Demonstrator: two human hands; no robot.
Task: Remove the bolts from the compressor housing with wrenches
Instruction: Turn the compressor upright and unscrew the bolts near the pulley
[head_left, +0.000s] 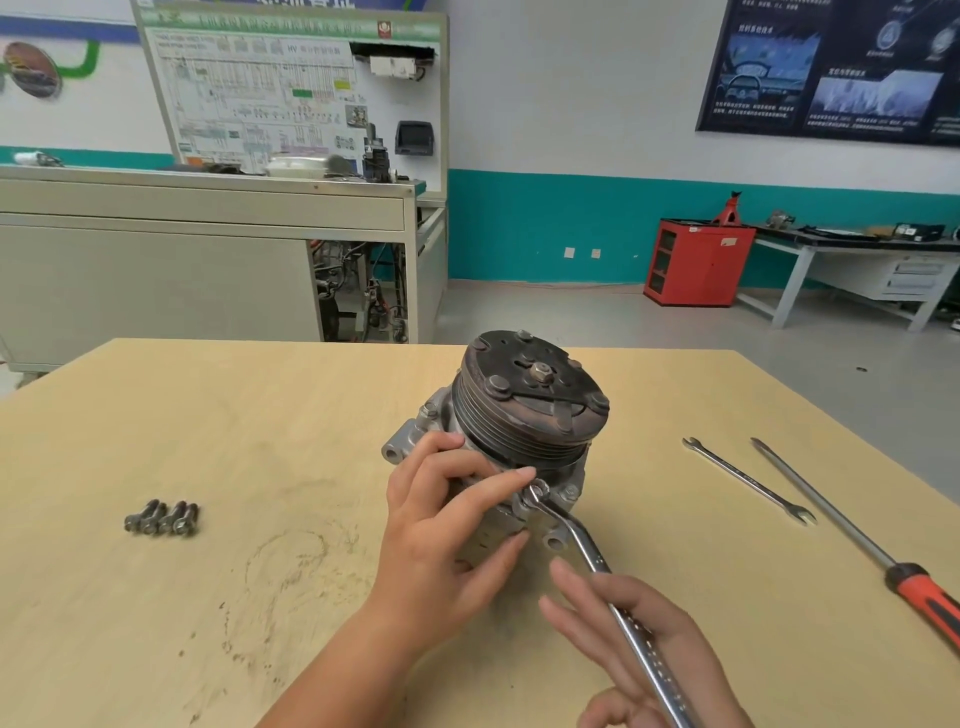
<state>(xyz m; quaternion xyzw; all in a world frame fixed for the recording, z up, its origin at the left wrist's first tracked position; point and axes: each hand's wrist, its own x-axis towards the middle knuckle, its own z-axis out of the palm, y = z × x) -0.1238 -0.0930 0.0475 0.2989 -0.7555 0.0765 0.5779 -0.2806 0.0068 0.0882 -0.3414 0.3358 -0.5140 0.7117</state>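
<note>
Compressor (519, 415) stands near the middle of the wooden table (208, 415), with its dark pulley (530, 389) tilted up and away. The left hand (447, 530) grips the housing from the near left side, fingers curled over the metal just under the pulley. A bent wrench (587, 551) has its ring end seated on a bolt (539, 490) at the housing's near edge, beside the left fingertips. Its shaft runs down across the right hand (639, 639), whose fingers lie almost straight beneath it. The thumb seems curled at the frame's bottom edge, so I cannot tell if it pinches the shaft. Four loose bolts (162, 518) lie together well to the left. A second wrench (748, 480) and a screwdriver (852, 535) lie side by side on the right.
</note>
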